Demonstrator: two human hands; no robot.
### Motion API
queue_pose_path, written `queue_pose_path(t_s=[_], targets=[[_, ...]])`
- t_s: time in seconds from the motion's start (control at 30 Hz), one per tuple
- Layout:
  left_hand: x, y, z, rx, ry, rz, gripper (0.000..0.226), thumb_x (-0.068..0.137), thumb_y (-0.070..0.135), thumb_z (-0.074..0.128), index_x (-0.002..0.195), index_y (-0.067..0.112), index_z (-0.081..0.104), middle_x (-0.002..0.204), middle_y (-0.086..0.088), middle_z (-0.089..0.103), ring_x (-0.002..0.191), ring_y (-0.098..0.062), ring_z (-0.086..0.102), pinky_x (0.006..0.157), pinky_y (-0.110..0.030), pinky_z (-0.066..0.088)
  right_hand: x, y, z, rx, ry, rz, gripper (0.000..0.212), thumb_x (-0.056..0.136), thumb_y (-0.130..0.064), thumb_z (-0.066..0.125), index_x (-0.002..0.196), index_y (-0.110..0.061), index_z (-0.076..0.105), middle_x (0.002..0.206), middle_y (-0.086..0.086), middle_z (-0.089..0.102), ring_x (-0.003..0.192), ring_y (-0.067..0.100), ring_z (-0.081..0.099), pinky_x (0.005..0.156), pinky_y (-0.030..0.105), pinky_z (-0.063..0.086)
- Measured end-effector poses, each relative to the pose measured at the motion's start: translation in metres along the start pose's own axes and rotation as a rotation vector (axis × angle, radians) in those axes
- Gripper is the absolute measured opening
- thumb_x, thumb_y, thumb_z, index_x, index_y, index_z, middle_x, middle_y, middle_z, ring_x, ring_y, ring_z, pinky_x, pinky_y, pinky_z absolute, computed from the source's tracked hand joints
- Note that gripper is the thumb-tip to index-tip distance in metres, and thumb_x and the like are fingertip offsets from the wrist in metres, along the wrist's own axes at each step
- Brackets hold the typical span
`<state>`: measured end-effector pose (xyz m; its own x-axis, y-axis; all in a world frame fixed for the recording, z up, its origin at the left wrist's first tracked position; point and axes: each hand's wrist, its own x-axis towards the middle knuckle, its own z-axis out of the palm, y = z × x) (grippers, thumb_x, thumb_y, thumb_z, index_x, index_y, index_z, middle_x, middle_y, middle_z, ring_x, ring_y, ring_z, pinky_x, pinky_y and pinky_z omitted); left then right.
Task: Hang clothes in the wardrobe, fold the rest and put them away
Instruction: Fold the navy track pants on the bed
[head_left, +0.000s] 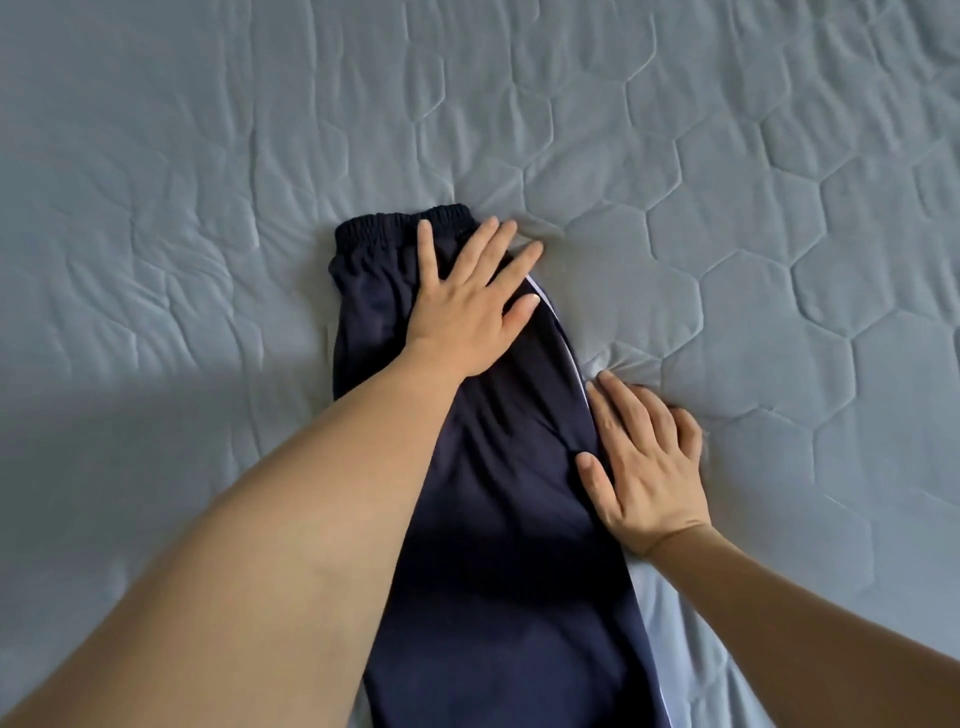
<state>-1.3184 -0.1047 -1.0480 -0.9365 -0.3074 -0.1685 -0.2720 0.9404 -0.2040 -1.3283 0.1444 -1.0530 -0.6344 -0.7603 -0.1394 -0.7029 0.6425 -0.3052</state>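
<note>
I see the navy blue track trousers with a white side stripe (498, 467) lying lengthwise on the pale blue quilted bed (779, 208), their elastic waistband (400, 223) at the end away from me. They look light, soft and slippery, so I'd take them at the waistband. My left hand (467, 306) presses flat, fingers spread; my right hand (644, 457) rests open along the striped edge.

Smooth cloth trousers (498, 467) — quilted bedcover (779, 208)
</note>
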Motion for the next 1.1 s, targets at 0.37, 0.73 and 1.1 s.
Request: queue_pose_path(t_s=[0.37, 0.73, 1.1], targets=[[-0.154, 0.060, -0.043, -0.304, 0.129, -0.235, 0.069, 0.095, 0.047, 0.032, 0.153, 0.015, 0.016, 0.161, -0.006, 0.010, 0.148, -0.027, 0.005, 0.115, -0.060, -0.001, 0.001, 0.007, 0.007, 0.002, 0.068, -0.019, 0.063, 0.091, -0.049, 0.027, 0.144, -0.019, 0.037, 0.149, 0.001, 0.036, 0.129, 0.023, 0.030, 0.104, 0.042, 0.017], [-0.260, 0.087, 0.039, -0.075, -0.094, -0.127, 0.069, 0.093, 0.051, 0.032, 0.152, 0.019, 0.018, 0.160, -0.008, 0.014, 0.147, -0.028, 0.010, 0.115, -0.060, 0.005, 0.007, 0.016, 0.007, 0.179, 0.241, -0.016, 0.066, 0.089, -0.057, 0.029, 0.141, -0.018, 0.039, 0.144, 0.005, 0.038, 0.131, 0.027, 0.035, 0.107, 0.039, 0.021], [-0.413, 0.183, -0.003, -0.537, -0.069, -0.640, 0.066, 0.093, 0.043, 0.042, 0.151, 0.020, 0.020, 0.152, -0.013, 0.027, 0.134, -0.036, 0.030, 0.111, -0.050, 0.022, -0.289, -0.046, 0.004, 0.694, -0.192, 0.401, 0.013, 0.091, -0.034, 0.055, 0.090, -0.021, 0.056, 0.077, -0.005, 0.058, 0.077, 0.017, 0.056, 0.069, 0.026, 0.038]])
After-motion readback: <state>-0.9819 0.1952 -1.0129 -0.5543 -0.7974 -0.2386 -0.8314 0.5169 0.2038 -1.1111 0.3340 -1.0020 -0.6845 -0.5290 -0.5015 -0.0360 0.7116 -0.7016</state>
